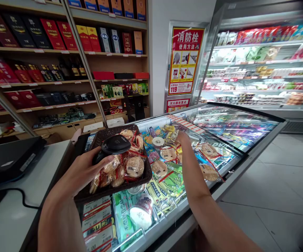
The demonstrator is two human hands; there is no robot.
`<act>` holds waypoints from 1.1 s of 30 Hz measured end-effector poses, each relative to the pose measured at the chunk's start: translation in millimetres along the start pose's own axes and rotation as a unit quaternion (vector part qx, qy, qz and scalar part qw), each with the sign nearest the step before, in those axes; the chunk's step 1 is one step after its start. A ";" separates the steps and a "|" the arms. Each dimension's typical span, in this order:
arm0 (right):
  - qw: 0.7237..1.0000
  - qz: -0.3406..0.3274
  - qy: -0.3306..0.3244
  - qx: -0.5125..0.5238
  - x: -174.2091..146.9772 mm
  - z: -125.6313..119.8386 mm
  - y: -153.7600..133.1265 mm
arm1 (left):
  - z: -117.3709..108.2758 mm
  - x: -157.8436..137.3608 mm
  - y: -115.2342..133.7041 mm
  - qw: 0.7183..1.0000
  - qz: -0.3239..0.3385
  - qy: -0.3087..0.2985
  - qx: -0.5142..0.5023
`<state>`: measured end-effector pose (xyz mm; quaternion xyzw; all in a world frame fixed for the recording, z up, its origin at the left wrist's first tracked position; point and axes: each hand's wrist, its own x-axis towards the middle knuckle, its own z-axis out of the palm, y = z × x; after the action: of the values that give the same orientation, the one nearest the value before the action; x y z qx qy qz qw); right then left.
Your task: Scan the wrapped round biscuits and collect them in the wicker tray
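My left hand (84,171) is closed around a black handheld barcode scanner (115,144), held over a dark brown wicker basket (146,175). Several round flat biscuits or cakes in clear, red-edged wrappers (135,166) fill the basket. Over the freezer's glass lid, my right hand (183,138) reaches in beside more wrapped rounds, one of them this round packet (168,154). Its fingers are hidden from me, so whether it grips a packet is unclear. Two more packets, one of them this wrapped round (209,150), lie on the glass right of my right forearm.
Under the glass of the chest freezer (235,164) lie colourful packs and cups. A grey counter (17,206) with a black machine (12,159) stands at left. Price labels (97,224) lie in front. Shelves of boxes (17,29) and an open display fridge (261,70) stand behind.
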<state>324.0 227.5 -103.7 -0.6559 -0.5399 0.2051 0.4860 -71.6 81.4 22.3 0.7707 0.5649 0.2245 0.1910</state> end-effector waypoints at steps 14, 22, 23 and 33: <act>0.933 -0.107 -0.263 0.222 -78.1 42.9 -129.0 | 0.1 -12.0 -3.0 0.995 0.038 0.073 -0.048; 0.935 -0.174 -0.247 0.187 -82.6 62.7 -132.0 | -6.3 -17.6 -4.9 0.997 0.039 0.051 -0.048; 0.941 -0.173 -0.223 0.187 -82.2 62.6 -132.7 | -8.1 -18.7 -5.9 0.997 0.038 0.038 -0.046; 0.949 -0.070 -0.173 0.254 -82.0 50.9 -137.5 | -11.6 -21.9 -8.5 0.999 0.037 0.001 -0.013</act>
<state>186.3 166.6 -29.1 -0.4255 -0.5907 0.4112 0.5486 -90.5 63.3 24.4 0.7882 0.5334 0.2396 0.1918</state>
